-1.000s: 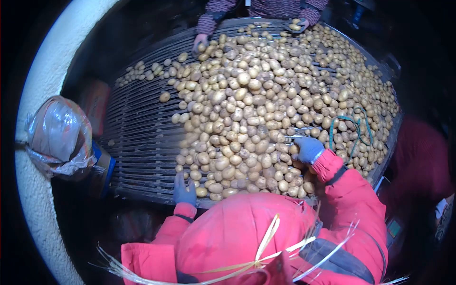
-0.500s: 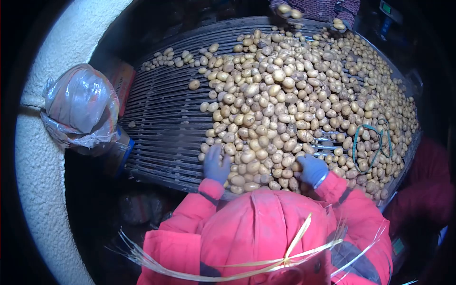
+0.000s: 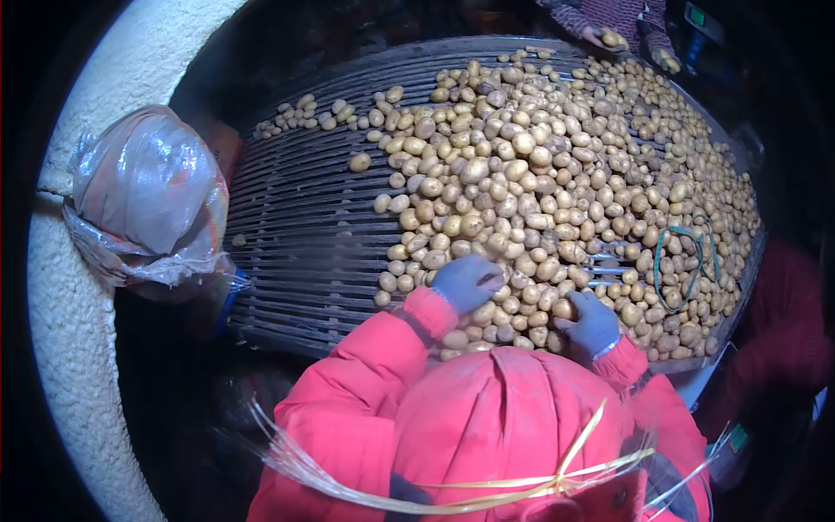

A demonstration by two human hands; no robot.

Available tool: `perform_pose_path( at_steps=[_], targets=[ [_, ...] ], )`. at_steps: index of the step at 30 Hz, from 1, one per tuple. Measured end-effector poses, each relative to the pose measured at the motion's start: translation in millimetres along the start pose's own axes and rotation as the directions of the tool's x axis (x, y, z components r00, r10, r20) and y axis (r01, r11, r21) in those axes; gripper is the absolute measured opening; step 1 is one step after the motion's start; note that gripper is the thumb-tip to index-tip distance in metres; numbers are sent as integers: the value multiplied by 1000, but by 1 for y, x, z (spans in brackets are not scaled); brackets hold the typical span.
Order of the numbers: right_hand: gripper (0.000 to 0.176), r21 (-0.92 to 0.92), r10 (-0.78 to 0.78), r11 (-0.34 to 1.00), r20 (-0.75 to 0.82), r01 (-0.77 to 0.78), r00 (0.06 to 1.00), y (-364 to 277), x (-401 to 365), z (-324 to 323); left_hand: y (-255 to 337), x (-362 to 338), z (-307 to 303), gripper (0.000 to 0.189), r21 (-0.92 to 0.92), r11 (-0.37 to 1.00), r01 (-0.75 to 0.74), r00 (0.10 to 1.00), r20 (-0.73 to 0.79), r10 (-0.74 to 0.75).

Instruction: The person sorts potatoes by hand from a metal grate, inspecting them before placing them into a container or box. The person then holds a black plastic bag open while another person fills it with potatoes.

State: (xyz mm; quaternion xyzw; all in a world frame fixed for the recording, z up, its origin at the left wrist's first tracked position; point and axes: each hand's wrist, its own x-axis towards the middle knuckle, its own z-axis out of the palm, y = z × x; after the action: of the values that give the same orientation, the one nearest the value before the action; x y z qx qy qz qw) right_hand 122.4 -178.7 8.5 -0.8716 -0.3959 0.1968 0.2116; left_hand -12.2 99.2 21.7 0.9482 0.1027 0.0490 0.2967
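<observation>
Many potatoes (image 3: 522,209) lie heaped over a dark slatted table (image 3: 296,226). My left hand (image 3: 468,283), in a grey-blue glove, is over the near left part of the heap with its fingers curled; what lies in them, if anything, is hidden. To its right, my right hand (image 3: 591,323), in a similar glove, has its thumb and fingers closed round a potato (image 3: 564,309) at the near edge of the heap. Both sleeves are pink. A green loop of cord (image 3: 661,270) lies on the potatoes to the right.
Across the table a person's two hands (image 3: 611,39) hold potatoes. A plastic-wrapped bundle (image 3: 152,187) stands at the left by a pale, rough curved band (image 3: 74,339). A device with a green display (image 3: 698,17) is at the top right. Dark red cloth (image 3: 783,322) shows at the right.
My left hand has moved right and farther over the heap. My right hand has shifted slightly right. The other person's hands have moved right, and the view has shifted a little.
</observation>
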Motion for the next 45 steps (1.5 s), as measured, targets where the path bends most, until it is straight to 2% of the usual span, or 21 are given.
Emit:
perform_pose_path(
  at_steps=[1, 2, 4, 11, 13, 15, 17, 19, 21, 22, 23, 24, 26, 28, 31, 34, 35, 36, 38, 42, 45],
  targets=[
    [52, 3, 4, 1000, -4, -4, 1000, 1, -3, 1, -5, -5, -7, 19, -64, 995, 77, 997, 1, -77],
    [53, 53, 1, 999, -58, 2, 998, 2, -7, 3, -13, -9, -18, 23, -60, 994, 87, 976, -197, -97],
    [57, 95, 26, 995, -104, -17, 994, -2, -14, 4, -57, -8, -30, 29, 235, 939, 252, 898, -419, -137],
    [54, 229, 100, 971, -133, -68, 986, -34, -33, 6, -140, -8, -39, 41, 30, 992, 120, 982, -152, -114],
    [54, 329, 126, 941, -135, -75, 983, -41, -41, 10, -126, -1, -54, 45, -100, 937, 334, 942, 40, -332],
    [54, 424, 159, 902, -154, -80, 975, -46, -50, 8, -125, 0, -51, 43, -328, 889, 318, 947, 63, -316],
    [55, 779, 241, 610, -4, -148, 971, -55, -58, 1, -65, -11, -68, 39, -865, 411, 286, 889, 79, -452],
    [57, 880, 238, 446, 56, -161, 970, -61, -62, 1, -12, -20, -64, 35, -809, 479, 342, 902, 139, -409],
    [59, 991, 174, 20, 129, -135, 976, -56, -64, 13, 34, -31, -54, 41, -732, 547, 407, 913, 297, -281],
    [49, 997, 181, 2, 78, -80, 980, -72, -65, 7, 52, -34, -35, 42, -679, 622, 390, 919, 327, -219],
    [49, 998, 197, 3, 64, -66, 978, -77, -69, 7, 75, -40, -28, 44, -697, 507, 507, 853, 489, -180],
    [44, 973, 130, -185, 164, -138, 978, -78, -73, 7, 73, -49, -6, 43, -712, 553, 433, 861, 508, -21],
    [37, 943, 59, -277, 207, -183, 977, -53, -82, 23, 71, -52, 20, 42, -732, 589, 342, 828, 532, 180],
    [38, 864, 16, -488, 150, -124, 988, -50, -100, 24, 70, -49, 18, 47, -684, 646, 339, 792, 578, 197],
    [38, 802, 361, -595, 204, 56, 910, -45, -139, 17, 62, -46, 25, 44, -689, 566, 452, 813, 580, 56],
    [39, 541, 141, -832, -7, 122, 990, 31, -188, 63, 42, -46, 41, 40, -681, 544, 491, 794, 607, 43],
    [39, 537, 191, -825, -30, 177, 981, 28, -207, 62, 46, -47, 39, 40, -666, 486, 567, 754, 656, 20],
    [40, 633, 438, -700, 17, 330, 899, 21, -220, 60, 48, -49, 39, 40, -654, 503, 565, 732, 678, 59],
    [47, 707, 777, -472, 51, 526, 628, 18, -236, 73, 57, -48, 43, 40, -629, 481, 611, 705, 709, 32],
    [40, 603, 732, -598, 141, 528, 667, 33, -280, 127, 71, -49, 53, 35, -578, 542, 611, 658, 751, 59],
    [29, 431, 811, -582, 242, 690, 533, 47, -301, 170, 74, -46, 62, 35, -558, 548, 623, 629, 774, 72]
  ],
)
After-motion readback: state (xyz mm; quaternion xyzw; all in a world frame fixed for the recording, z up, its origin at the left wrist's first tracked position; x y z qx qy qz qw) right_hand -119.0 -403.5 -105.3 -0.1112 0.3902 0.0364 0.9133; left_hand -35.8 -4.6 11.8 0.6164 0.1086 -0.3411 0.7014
